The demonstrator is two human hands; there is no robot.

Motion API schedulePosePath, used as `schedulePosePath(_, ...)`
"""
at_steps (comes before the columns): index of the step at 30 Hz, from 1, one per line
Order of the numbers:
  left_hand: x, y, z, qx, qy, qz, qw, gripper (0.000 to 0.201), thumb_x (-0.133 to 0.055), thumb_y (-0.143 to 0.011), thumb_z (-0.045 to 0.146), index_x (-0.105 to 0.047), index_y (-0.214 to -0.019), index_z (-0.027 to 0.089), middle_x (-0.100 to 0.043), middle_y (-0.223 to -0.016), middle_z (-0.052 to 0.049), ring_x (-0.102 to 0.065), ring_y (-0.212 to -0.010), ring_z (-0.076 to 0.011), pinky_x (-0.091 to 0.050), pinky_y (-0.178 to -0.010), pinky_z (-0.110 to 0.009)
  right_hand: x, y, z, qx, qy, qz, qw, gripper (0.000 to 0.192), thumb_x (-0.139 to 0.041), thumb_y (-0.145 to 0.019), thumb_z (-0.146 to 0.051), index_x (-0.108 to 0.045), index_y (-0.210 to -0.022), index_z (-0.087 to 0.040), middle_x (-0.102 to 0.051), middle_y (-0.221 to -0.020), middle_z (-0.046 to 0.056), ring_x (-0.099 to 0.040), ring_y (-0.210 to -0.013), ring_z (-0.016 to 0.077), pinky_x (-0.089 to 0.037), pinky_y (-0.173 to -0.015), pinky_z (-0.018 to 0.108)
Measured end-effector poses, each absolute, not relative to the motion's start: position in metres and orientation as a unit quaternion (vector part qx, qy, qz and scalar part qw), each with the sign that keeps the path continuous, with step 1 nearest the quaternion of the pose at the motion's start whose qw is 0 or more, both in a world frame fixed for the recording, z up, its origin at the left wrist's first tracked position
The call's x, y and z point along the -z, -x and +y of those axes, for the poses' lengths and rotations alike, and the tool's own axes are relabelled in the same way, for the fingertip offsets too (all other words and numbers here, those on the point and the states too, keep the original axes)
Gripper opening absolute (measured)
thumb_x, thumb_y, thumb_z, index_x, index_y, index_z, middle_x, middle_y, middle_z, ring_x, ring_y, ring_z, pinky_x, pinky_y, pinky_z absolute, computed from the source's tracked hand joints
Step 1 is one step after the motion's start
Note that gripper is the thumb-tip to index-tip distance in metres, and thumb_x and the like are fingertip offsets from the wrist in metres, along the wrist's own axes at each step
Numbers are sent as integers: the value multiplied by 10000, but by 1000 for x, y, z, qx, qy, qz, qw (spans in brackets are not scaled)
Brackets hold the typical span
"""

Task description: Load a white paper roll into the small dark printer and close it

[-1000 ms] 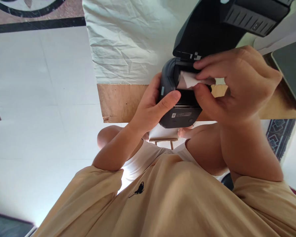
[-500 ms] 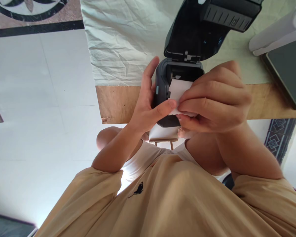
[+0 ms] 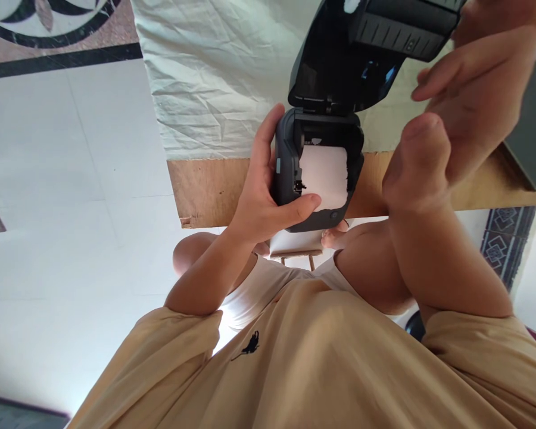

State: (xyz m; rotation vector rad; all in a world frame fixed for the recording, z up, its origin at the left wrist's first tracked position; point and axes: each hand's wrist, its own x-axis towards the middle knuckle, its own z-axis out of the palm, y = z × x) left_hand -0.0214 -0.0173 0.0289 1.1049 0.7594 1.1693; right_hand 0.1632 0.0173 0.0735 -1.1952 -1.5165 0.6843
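White paper (image 3: pixel 325 173) sits in the printer (image 3: pixel 312 224) my left hand (image 3: pixel 268 199) clasps; lid (image 3: pixel 335 74) not yet closed, right hand (image 3: pixel 477 101) spread.

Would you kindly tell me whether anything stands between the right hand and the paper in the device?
From above, nothing visible does: the lid stands open on the far side. Sideways, only the right rim of the device lies between the right hand and the paper. The left thumb overlaps the paper's near left corner.
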Motion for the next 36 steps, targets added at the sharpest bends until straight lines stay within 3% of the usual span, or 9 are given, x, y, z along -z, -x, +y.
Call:
schedulePosePath(2,-27,21,-17,-509,-484,339,626,868,-774,-682,300,-318,-1417,367,-479,-1424,-31,-542,-1265,-250,-510,-1032,-371,-72,-157,22,-247,395,-641,610,384,-479,-882,-612,-576,-797,-251,-643,-1101,-31,-618,-1161,191,-472,-997,429)
schedulePosePath(4,-24,21,-16,-514,-490,334,620,894,-786,-666,317,-307,-1418,382,-493,-1397,-25,-558,-1237,-245,-521,-1021,-377,-70,-152,26,-220,364,-594,683,387,-405,-958,-503,-565,-722,-241,-534,-693,-32,-683,-820,118,-517,-805,335)
schedulePosePath(5,-21,21,-15,-519,-495,327,615,911,-794,-652,324,-304,-1417,391,-499,-1385,-21,-562,-1231,-245,-524,-1020,-383,-69,-151,27,-231,372,-574,692,386,-409,-962,-482,-568,-707,-239,-450,-641,-24,-671,-750,105,-506,-738,300)
schedulePosePath(7,-16,21,-13,-529,-509,304,608,950,-813,-616,316,-306,-1414,410,-504,-1376,-12,-566,-1228,-245,-531,-1015,-389,-68,-152,27,-267,401,-565,670,335,-469,-929,-489,-596,-739,-245,-441,-691,-5,-665,-794,124,-505,-728,290)
schedulePosePath(10,-12,22,-10,-535,-522,271,607,971,-817,-590,261,-324,-1408,434,-509,-1374,8,-576,-1221,-221,-545,-1005,-361,-65,-157,23,-326,415,-631,569,280,-545,-850,-536,-623,-918,-276,-588,-950,15,-624,-1027,199,-514,-906,373)
schedulePosePath(15,-21,23,-14,-527,-497,290,626,813,-788,-665,324,-384,-1362,427,-542,-1338,19,-597,-1207,-236,-560,-987,-367,-57,-164,25,-410,339,-754,386,576,-687,-721,-541,-502,-1205,-288,-563,-1215,44,-566,-1081,228,-483,-927,414)
schedulePosePath(20,-30,20,-19,-511,-428,393,634,555,-731,-738,487,-515,-1224,330,-585,-1298,-31,-536,-1296,-294,-437,-1135,-449,-57,-163,27,-427,351,-745,375,572,-693,-726,-518,-492,-1208,-284,-557,-1188,37,-559,-1003,195,-474,-840,369)
schedulePosePath(29,-32,24,-19,-498,-429,383,649,498,-723,-746,464,-538,-1193,342,-575,-1302,-12,-505,-1319,-296,-392,-1160,-458,-57,-163,26,-480,337,-717,377,619,-764,-684,-480,-494,-1207,-286,-548,-1189,29,-548,-1002,179,-466,-843,345)
schedulePosePath(36,-33,22,-19,-505,-428,374,649,460,-683,-779,463,-537,-1196,333,-572,-1261,-32,-534,-1252,-280,-445,-1085,-431,-58,-162,27,-423,352,-750,366,589,-715,-712,-525,-488,-1195,-275,-557,-1192,45,-542,-992,204,-462,-860,388)
